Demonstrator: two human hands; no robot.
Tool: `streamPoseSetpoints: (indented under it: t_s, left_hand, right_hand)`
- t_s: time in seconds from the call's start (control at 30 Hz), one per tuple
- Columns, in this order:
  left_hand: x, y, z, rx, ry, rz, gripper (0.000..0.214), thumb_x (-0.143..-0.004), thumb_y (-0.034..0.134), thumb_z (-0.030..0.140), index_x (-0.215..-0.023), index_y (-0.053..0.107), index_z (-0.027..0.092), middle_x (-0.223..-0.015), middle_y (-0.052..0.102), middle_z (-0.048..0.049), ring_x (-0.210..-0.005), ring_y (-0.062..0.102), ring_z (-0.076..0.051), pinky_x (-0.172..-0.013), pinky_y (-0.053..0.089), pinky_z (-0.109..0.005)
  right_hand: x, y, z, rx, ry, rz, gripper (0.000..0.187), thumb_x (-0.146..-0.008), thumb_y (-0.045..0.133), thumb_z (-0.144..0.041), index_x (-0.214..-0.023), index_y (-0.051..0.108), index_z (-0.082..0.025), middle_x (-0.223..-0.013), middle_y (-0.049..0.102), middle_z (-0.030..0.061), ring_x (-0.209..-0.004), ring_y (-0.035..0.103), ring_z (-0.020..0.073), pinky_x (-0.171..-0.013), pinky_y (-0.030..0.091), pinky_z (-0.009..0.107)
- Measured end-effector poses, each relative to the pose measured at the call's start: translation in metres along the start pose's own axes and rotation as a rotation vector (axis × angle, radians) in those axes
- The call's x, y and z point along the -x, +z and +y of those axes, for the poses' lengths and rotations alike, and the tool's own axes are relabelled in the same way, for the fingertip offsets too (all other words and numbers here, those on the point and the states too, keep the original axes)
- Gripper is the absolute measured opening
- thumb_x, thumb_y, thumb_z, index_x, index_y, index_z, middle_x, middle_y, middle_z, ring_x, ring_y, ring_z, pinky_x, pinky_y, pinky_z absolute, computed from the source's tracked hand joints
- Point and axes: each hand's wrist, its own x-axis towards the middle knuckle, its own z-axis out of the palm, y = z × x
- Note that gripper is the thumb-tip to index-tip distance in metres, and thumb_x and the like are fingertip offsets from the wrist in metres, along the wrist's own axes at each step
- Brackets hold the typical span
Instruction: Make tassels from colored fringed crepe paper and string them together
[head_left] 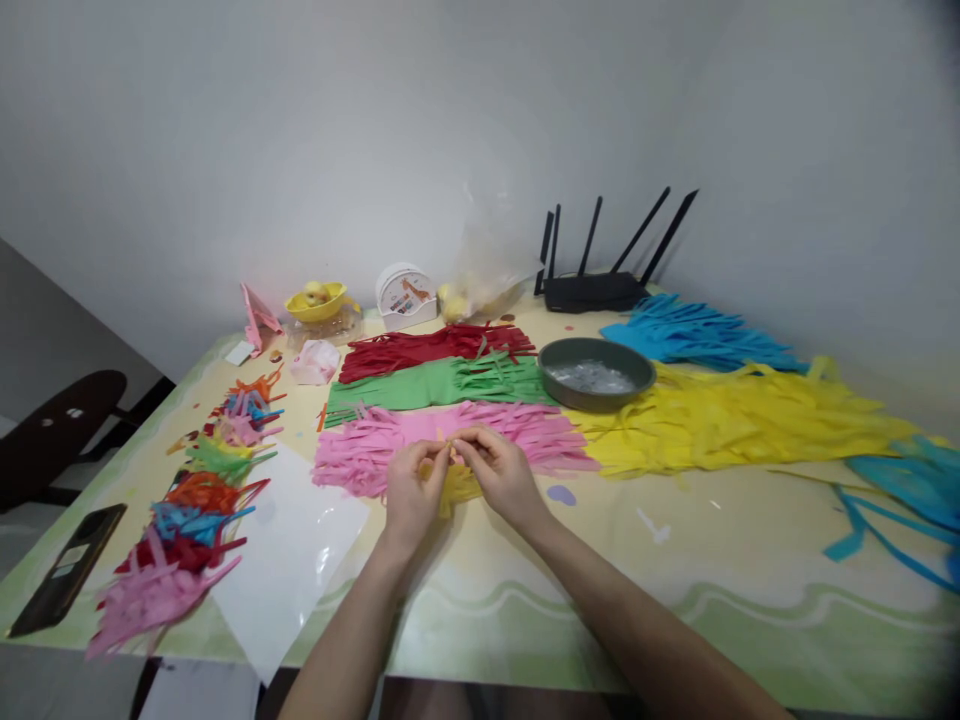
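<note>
My left hand and my right hand meet over the front edge of the pink fringed sheet. Both pinch the top of a small yellow fringed tassel, whose strips hang below the fingers. Behind the pink sheet lie a green fringed sheet and a red fringed sheet. To the right spreads a yellow fringed sheet, with a dark round pan of clear crumpled material on its left end. On the left, finished-looking tassels in several colours lie in a row.
A black router with upright antennas stands at the wall. Blue fringed sheets lie at the right. Along the back are a yellow bowl and a white giraffe holder. A phone and a white sheet lie on the left.
</note>
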Motion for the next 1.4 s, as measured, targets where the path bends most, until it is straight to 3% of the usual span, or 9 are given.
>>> streamPoseSetpoints:
  t_s: [0.1,0.27,0.57,0.7,0.8,0.93,1.03,1.2,1.4]
  left_hand:
    - [-0.0002,0.0023,-0.0016,0.125,-0.077,-0.004,0.009,-0.076,0.068,0.026,-0.076,0.07,0.017,-0.073,0.071,-0.0046,-0.07,0.064,-0.017,-0.068,0.045,-0.024]
    - [-0.0036,0.0042,-0.0003,0.405,-0.206,0.012,0.019,-0.069,0.075,0.027,-0.076,0.061,0.017,-0.068,0.068,-0.0025,-0.072,0.068,-0.018,-0.071,0.048,-0.026]
    - [0.0026,0.0027,-0.003,0.061,0.02,0.092,0.004,-0.076,0.068,0.022,-0.074,0.068,0.018,-0.076,0.068,-0.0032,-0.077,0.062,-0.017,-0.076,0.045,-0.026]
    - [0.0003,0.0052,-0.0031,0.259,-0.11,0.066,0.015,-0.071,0.073,0.025,-0.084,0.069,0.018,-0.082,0.07,-0.0049,-0.079,0.065,-0.018,-0.076,0.047,-0.027]
    - [-0.0024,0.0051,-0.003,0.375,-0.208,0.022,0.016,-0.067,0.076,0.026,-0.077,0.068,0.016,-0.075,0.07,-0.0048,-0.073,0.065,-0.018,-0.07,0.047,-0.027]
    - [-0.0012,0.0034,-0.0014,0.195,-0.084,0.118,0.008,-0.07,0.072,0.023,-0.071,0.068,0.016,-0.069,0.067,-0.0022,-0.069,0.061,-0.015,-0.067,0.044,-0.024]
    - [0.0001,0.0027,-0.0005,0.086,-0.025,0.097,0.006,-0.073,0.07,0.022,-0.072,0.068,0.016,-0.071,0.067,-0.0024,-0.071,0.06,-0.015,-0.069,0.043,-0.023]
    - [-0.0008,0.0035,-0.002,0.229,-0.096,0.092,0.011,-0.071,0.072,0.022,-0.072,0.063,0.017,-0.069,0.062,-0.0006,-0.069,0.059,-0.014,-0.066,0.043,-0.023]
    - [0.0015,0.0033,-0.0023,0.223,-0.075,0.036,0.009,-0.074,0.069,0.022,-0.079,0.063,0.017,-0.079,0.065,-0.0028,-0.077,0.063,-0.016,-0.072,0.046,-0.024]
  right_hand:
    - [-0.0001,-0.0014,-0.0026,0.119,-0.085,0.001,0.015,-0.089,0.053,-0.03,-0.081,0.061,-0.02,-0.078,0.061,0.0037,-0.075,0.058,0.0185,-0.069,0.043,0.029]
    - [-0.0016,-0.0005,0.0027,0.037,0.008,0.011,0.018,-0.089,0.052,-0.035,-0.086,0.06,-0.02,-0.081,0.063,0.0046,-0.073,0.059,0.0185,-0.064,0.045,0.027]
    - [0.0014,0.002,-0.0004,0.047,-0.008,-0.012,0.018,-0.09,0.051,-0.033,-0.083,0.059,-0.019,-0.08,0.061,0.0039,-0.074,0.058,0.0174,-0.065,0.045,0.027]
    - [0.002,0.0015,-0.0014,0.064,-0.028,0.005,0.017,-0.091,0.049,-0.032,-0.085,0.059,-0.02,-0.08,0.061,0.0034,-0.073,0.058,0.0174,-0.066,0.045,0.028]
    - [0.0019,0.002,-0.0002,0.098,-0.068,0.014,0.016,-0.091,0.048,-0.029,-0.083,0.058,-0.02,-0.079,0.061,0.0032,-0.075,0.058,0.0181,-0.07,0.044,0.029]
    - [0.0022,0.0031,0.0009,0.056,-0.041,-0.017,0.016,-0.09,0.051,-0.031,-0.085,0.061,-0.02,-0.082,0.062,0.0043,-0.077,0.059,0.0192,-0.068,0.044,0.028]
    - [0.0028,0.0037,0.0002,0.025,-0.016,-0.015,0.016,-0.09,0.052,-0.031,-0.085,0.061,-0.02,-0.082,0.063,0.0043,-0.077,0.059,0.019,-0.067,0.044,0.028]
    - [0.0028,0.0033,-0.0004,0.111,-0.059,-0.015,0.016,-0.091,0.05,-0.03,-0.083,0.06,-0.02,-0.083,0.062,0.0045,-0.078,0.059,0.0195,-0.07,0.043,0.029]
    - [-0.0002,0.0006,0.0015,0.026,0.016,-0.065,0.017,-0.089,0.052,-0.033,-0.086,0.061,-0.019,-0.081,0.062,0.0037,-0.075,0.059,0.0183,-0.066,0.044,0.028]
